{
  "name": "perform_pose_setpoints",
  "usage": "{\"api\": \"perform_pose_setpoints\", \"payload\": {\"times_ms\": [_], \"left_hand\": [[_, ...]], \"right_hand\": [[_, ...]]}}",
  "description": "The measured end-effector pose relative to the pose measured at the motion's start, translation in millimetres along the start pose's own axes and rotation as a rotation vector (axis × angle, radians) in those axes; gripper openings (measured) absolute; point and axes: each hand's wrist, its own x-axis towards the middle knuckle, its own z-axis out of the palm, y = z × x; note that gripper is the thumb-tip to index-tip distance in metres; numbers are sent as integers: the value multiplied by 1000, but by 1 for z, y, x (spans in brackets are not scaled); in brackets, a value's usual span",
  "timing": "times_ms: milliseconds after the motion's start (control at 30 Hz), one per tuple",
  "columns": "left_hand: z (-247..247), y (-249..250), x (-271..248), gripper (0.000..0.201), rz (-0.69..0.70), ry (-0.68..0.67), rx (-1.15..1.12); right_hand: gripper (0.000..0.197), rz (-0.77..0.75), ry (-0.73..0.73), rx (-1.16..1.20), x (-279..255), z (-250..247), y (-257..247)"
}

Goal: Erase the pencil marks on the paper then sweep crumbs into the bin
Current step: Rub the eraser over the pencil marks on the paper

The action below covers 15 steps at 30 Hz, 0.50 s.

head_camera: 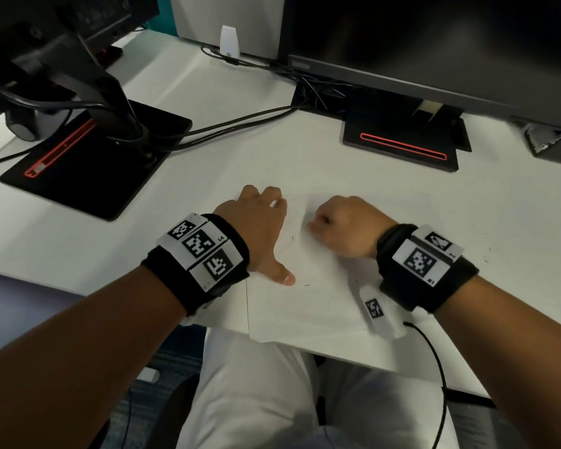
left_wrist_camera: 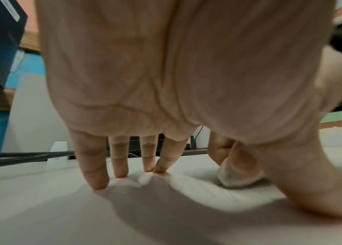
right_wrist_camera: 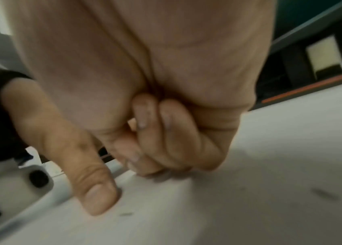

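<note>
A white sheet of paper [head_camera: 321, 293] lies on the white desk in front of me, its near edge hanging over the desk edge. My left hand [head_camera: 259, 228] presses it flat with straight spread fingers [left_wrist_camera: 96, 165], thumb out to the side. My right hand [head_camera: 340, 225] sits on the sheet just to the right, with fingers curled round a small white eraser [left_wrist_camera: 241, 177] whose end touches the paper. The right wrist view is blurred and shows the curled fingers [right_wrist_camera: 166, 132] but not the eraser. Faint pencil marks [head_camera: 292, 236] and dark eraser crumbs [head_camera: 306, 284] lie between the hands.
Two monitors on black stands [head_camera: 402, 137] [head_camera: 94, 163] rise behind the paper, with cables [head_camera: 240, 119] running across the desk [head_camera: 208, 157]. More crumbs [head_camera: 486, 252] speckle the desk to the right. A thin cable [head_camera: 434, 358] hangs from my right wrist. No bin shows.
</note>
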Motion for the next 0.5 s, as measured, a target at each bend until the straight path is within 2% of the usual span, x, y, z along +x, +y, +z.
{"api": "perform_pose_setpoints", "payload": {"times_ms": [100,167,267,400,433,500], "left_hand": [[1,0,1,118,6,11,0],[1,0,1,118,2,7,0],[0,-1,1,121,0,-3,-1],[1,0,1,120,3,0,14],[1,0,1,120,4,2,17],[1,0,0,121,3,-3,8]], "right_hand": [[41,-125,-103,-25,-6,17,-16],[41,-77,-100,-24,0,12,-10],[41,53,18,-4,14,-6,6],[39,-103,-106,-48,3,12,-14],[39,-110,-121,-57,2,12,-15],[39,-26,-60,-73,10,0,-6]]}}
